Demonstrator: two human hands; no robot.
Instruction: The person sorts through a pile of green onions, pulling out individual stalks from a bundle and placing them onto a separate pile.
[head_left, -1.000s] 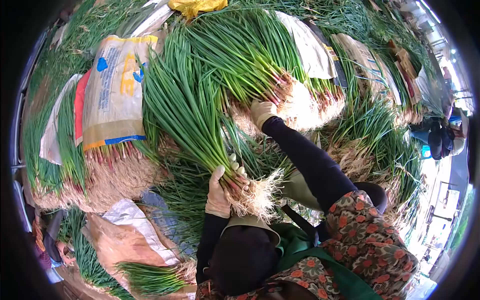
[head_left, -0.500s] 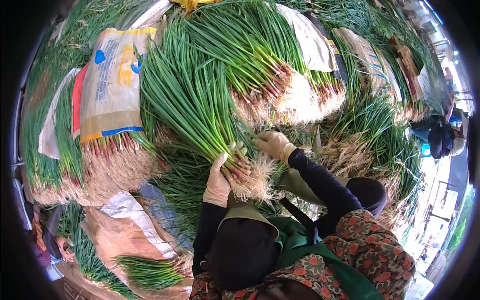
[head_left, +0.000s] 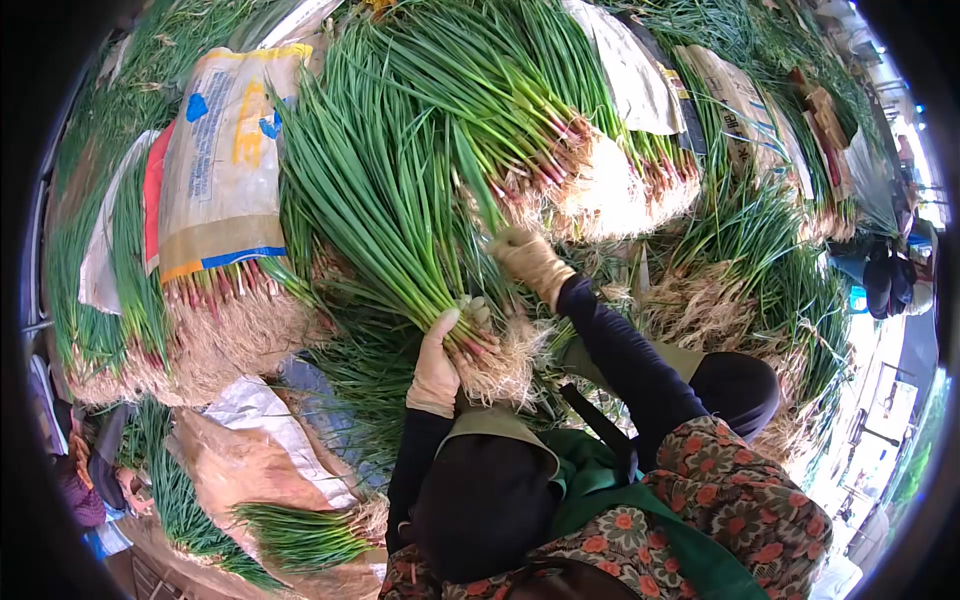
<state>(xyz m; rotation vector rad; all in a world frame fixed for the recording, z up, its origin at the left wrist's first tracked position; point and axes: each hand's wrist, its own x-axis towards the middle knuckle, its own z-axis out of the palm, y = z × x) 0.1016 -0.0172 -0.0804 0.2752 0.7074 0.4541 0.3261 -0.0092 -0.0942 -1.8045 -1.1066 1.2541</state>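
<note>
My gloved left hand [head_left: 436, 368] is closed around the lower stalks of a thick bunch of green onions [head_left: 395, 235]. The green leaves fan up and to the left, and the pale roots hang out to the right of the hand. My gloved right hand [head_left: 530, 264] is closed just above and to the right of those roots. A flat green onion leaf [head_left: 474, 178] runs upward from its fingers, whose tips are partly hidden. Right behind this hand lies a large pile of green onions [head_left: 520, 110] with reddish stalk ends and bushy roots.
Printed sacks [head_left: 222, 160] cover more onions at the left. A white sack [head_left: 630, 75] lies over the pile at the back. At the lower left, a small onion bundle [head_left: 300, 532] rests on a brown sack [head_left: 240, 450]. Loose rooted stalks [head_left: 700, 310] lie at the right.
My right hand has moved up and left, away from the roots, with a green leaf now standing up from its fingers. My left hand still grips the bunch in nearly the same place.
</note>
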